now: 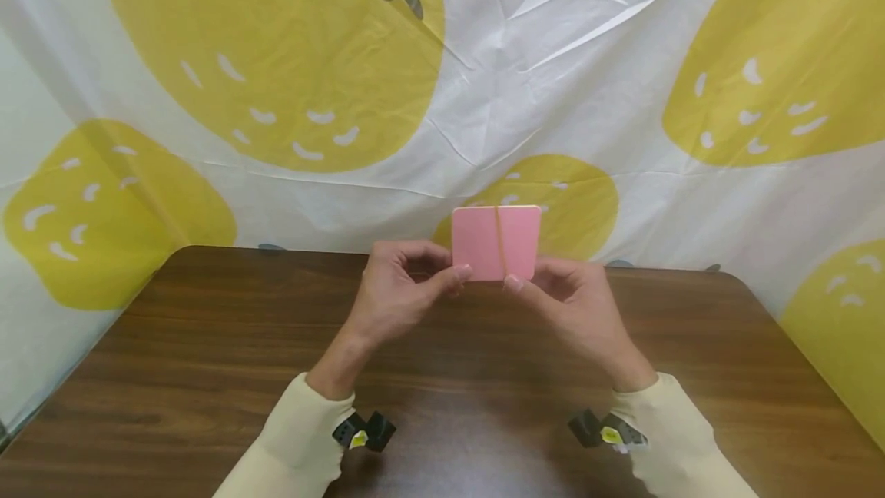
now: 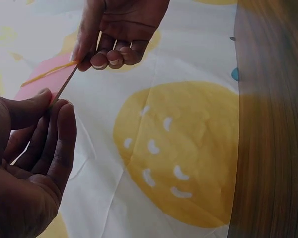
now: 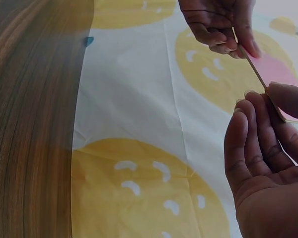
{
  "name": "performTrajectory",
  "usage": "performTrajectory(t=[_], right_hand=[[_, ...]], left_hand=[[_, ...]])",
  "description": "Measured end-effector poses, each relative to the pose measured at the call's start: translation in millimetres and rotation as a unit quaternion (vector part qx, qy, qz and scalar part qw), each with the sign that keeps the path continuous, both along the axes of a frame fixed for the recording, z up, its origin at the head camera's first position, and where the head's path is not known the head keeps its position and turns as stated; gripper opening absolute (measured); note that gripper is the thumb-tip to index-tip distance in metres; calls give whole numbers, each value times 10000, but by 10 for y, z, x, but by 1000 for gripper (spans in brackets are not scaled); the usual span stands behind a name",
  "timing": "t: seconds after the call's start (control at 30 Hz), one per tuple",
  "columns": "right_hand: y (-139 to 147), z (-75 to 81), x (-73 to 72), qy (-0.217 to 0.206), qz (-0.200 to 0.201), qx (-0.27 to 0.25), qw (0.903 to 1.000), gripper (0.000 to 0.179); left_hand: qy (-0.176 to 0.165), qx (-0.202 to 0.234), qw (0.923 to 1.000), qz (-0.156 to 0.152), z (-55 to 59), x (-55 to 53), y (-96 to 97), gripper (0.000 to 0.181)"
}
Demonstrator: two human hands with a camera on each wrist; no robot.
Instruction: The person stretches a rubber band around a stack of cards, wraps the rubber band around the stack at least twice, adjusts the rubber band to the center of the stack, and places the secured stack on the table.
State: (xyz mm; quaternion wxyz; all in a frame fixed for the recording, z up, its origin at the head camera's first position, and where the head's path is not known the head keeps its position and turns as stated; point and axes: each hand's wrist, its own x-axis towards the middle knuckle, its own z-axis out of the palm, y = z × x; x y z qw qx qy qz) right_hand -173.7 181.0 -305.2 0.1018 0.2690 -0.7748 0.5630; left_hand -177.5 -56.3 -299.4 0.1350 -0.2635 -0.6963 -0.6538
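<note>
A thin pink card (image 1: pixel 477 244) with rounded corners is held upright above the table's far side, facing the head camera. A yellowish rubber band (image 1: pixel 501 240) runs round it from top to bottom, a little right of its middle. My left hand (image 1: pixel 401 283) pinches the card's lower left corner between thumb and fingers. On the other side, my right hand (image 1: pixel 577 302) pinches the lower right part, its thumb tip beside the band. In the left wrist view the card (image 2: pixel 59 74) shows its narrow edge, with the band (image 2: pixel 47 74) slanting across its face.
Below the hands lies a dark brown wooden table (image 1: pixel 442 375). Behind it and at both sides hangs a white cloth (image 1: pixel 332 206) printed with large yellow fruit. Small black cameras (image 1: pixel 366 431) sit at both wrists, over cream sleeves (image 1: pixel 290 436).
</note>
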Motion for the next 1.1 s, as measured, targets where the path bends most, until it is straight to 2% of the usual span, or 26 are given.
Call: performTrajectory(t=[0.2,0.47,0.77,1.1], right_hand=[[-11,-8,12,-32,-70,25,10000,20],[-79,-36,25,-311,-117,106,9994,16],[-38,-33,-3,-235,87,-44,9997,21],[-91,-49,20,-266,-4,82,9996,21]], left_hand=[[23,71,10000,-52,-17,7,39,7],[24,28,10000,-91,-48,38,116,8],[-15,-116,9999,25,-29,38,92,8],[-3,-73,9999,-108,-39,51,128,8]])
